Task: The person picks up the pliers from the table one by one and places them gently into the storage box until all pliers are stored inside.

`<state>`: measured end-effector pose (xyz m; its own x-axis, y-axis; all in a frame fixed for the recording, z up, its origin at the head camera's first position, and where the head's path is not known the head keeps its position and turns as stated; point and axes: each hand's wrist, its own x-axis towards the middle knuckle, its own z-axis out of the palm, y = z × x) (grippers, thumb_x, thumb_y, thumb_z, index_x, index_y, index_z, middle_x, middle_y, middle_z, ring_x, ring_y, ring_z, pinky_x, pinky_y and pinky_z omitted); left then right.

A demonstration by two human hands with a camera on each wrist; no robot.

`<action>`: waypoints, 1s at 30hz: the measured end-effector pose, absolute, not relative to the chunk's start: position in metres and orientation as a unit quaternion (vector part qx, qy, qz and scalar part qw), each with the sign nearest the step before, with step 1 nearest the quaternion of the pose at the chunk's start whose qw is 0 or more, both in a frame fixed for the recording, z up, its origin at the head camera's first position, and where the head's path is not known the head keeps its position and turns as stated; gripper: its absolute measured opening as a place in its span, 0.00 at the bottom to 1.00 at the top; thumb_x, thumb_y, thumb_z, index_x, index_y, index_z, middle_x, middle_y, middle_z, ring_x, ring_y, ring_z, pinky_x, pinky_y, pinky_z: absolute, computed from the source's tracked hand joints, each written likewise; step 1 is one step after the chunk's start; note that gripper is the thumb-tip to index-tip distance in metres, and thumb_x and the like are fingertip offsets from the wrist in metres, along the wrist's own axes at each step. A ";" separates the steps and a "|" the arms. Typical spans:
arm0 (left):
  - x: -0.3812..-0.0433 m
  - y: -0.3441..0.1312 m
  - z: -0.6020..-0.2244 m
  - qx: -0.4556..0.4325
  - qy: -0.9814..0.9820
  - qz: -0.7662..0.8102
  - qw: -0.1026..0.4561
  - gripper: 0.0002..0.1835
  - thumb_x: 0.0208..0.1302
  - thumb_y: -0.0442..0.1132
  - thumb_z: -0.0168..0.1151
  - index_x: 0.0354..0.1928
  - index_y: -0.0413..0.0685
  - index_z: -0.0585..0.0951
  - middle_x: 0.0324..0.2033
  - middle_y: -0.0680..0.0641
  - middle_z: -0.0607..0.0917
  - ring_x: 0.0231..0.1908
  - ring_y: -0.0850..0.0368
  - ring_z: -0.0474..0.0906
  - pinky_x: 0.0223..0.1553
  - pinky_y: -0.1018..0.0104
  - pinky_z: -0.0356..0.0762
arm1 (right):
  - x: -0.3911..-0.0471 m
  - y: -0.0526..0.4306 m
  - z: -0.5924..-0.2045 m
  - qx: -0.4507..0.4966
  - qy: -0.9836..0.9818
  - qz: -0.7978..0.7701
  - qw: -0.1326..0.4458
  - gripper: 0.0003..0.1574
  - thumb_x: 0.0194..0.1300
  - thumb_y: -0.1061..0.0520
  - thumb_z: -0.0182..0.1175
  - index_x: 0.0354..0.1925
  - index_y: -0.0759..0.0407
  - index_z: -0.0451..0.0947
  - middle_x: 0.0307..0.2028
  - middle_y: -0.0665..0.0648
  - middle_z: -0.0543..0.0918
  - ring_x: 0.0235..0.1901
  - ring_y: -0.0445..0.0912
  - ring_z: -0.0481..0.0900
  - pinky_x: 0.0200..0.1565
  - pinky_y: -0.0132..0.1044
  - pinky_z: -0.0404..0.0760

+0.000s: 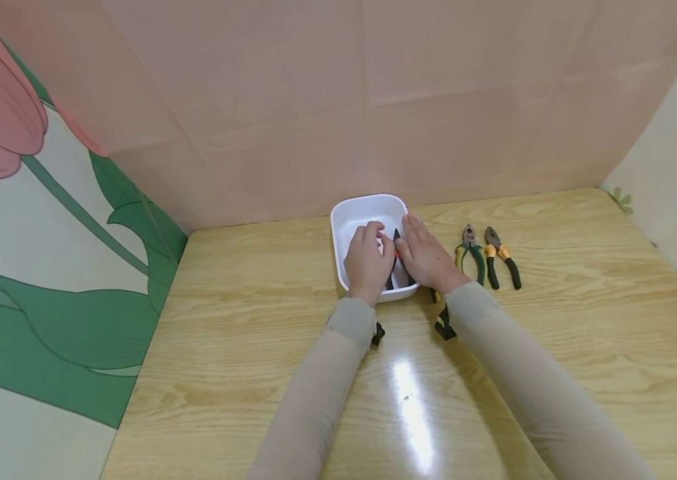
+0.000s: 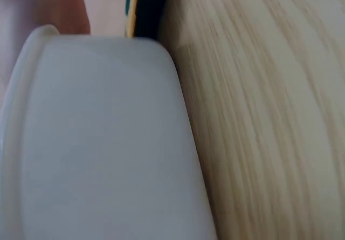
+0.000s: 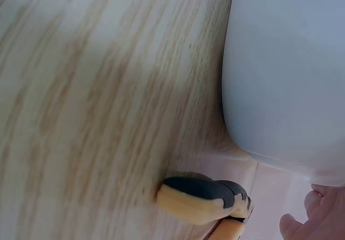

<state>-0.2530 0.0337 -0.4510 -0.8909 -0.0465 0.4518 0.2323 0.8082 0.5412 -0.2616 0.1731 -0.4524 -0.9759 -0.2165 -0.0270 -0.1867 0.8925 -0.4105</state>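
In the head view my left hand (image 1: 369,259) is inside a white plastic tub (image 1: 368,204), with its fingers loosely bent and a gap between thumb and forefinger. Nothing shows in its grip. Flat against the tub's right side lies my right hand (image 1: 428,257), its fingers straight along the rim. Between the hands, a tool with a dark pointed tip (image 1: 397,235) and a bit of red lies in the tub. Dark handles show near the tub's front end; the hands hide the rest.
Right of the tub lie green-and-yellow pliers (image 1: 469,253) and black-and-orange pliers (image 1: 500,257). A yellow-and-black handle (image 3: 197,199) rests on the wooden table (image 1: 242,333) beside the tub. Behind the table hangs a pinkish cloth (image 1: 278,133).
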 end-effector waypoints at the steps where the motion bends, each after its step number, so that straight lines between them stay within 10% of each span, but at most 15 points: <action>1: -0.252 0.032 -0.450 -0.054 -0.926 -0.291 0.234 0.12 0.64 0.46 0.52 0.48 0.59 0.78 0.38 0.55 0.82 0.37 0.61 0.80 0.28 0.65 0.79 | -0.262 0.173 -0.453 -0.104 0.973 -0.205 0.037 0.42 0.76 0.39 0.22 0.76 0.61 0.32 0.77 0.62 0.38 0.77 0.59 0.36 0.76 0.56 0.46; 14: -0.246 -0.003 -0.435 -0.113 -0.946 -0.116 0.281 0.19 0.64 0.47 0.56 0.55 0.50 0.77 0.48 0.47 0.81 0.49 0.51 0.78 0.53 0.58 0.77 | -0.262 0.173 -0.454 -0.101 0.974 -0.198 0.048 0.46 0.74 0.34 0.18 0.76 0.60 0.30 0.77 0.61 0.35 0.77 0.58 0.34 0.76 0.56 0.46; 30: -0.235 -0.026 -0.439 -0.076 -0.988 -0.096 0.099 0.41 0.69 0.64 0.42 0.76 0.49 0.51 0.77 0.46 0.49 0.78 0.50 0.37 0.73 0.35 0.42 | -0.260 0.174 -0.452 -0.105 0.972 -0.204 0.051 0.45 0.75 0.36 0.21 0.76 0.61 0.30 0.77 0.63 0.36 0.77 0.58 0.33 0.76 0.56 0.44</action>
<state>-0.2351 -0.0261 -0.4392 -0.9689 0.1303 0.2102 0.1682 0.9703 0.1739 -0.2603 0.1741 -0.4519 -0.9729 -0.2244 -0.0554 -0.1831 0.8944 -0.4081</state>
